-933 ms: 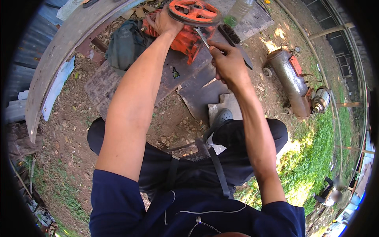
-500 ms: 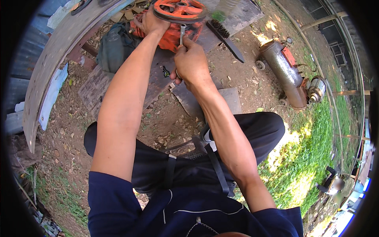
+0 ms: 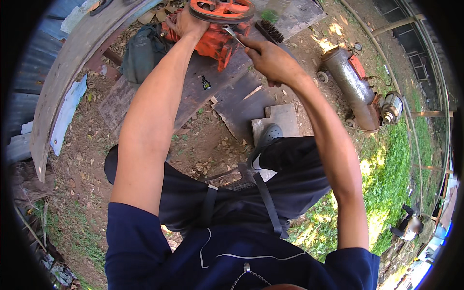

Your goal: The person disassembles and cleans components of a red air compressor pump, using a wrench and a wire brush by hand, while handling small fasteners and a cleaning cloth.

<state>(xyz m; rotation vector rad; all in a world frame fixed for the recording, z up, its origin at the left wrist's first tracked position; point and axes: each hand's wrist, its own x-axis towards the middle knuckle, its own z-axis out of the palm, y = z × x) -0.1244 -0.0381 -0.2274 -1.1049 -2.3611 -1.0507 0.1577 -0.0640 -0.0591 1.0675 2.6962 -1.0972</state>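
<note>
An orange, grease-stained machine (image 3: 217,43) with a spoked pulley wheel (image 3: 223,10) on top rests on wooden boards at the far middle. My left hand (image 3: 187,25) grips its left side just under the wheel's black rim, which hides some of the fingers. In my right hand (image 3: 271,60) is a metal wrench (image 3: 234,35), pointing up and left. The wrench head lies just below the wheel's rim, over the machine; whether it sits on a bolt I cannot tell. To the right lies a wire brush (image 3: 270,31) with dark bristles.
Small dark and yellow bits (image 3: 206,83) lie on the wooden board (image 3: 159,106). A dark cloth bag (image 3: 141,55) is left of the machine. A rusty air tank (image 3: 350,87) with wheels stands at right. A curved plank (image 3: 63,82) spans the left. Another person (image 3: 408,224) is far right.
My right hand has swung to the right and away from my body, turning the wrench from upright to slanted. My left hand stays on the machine. My right forearm no longer covers my shoe.
</note>
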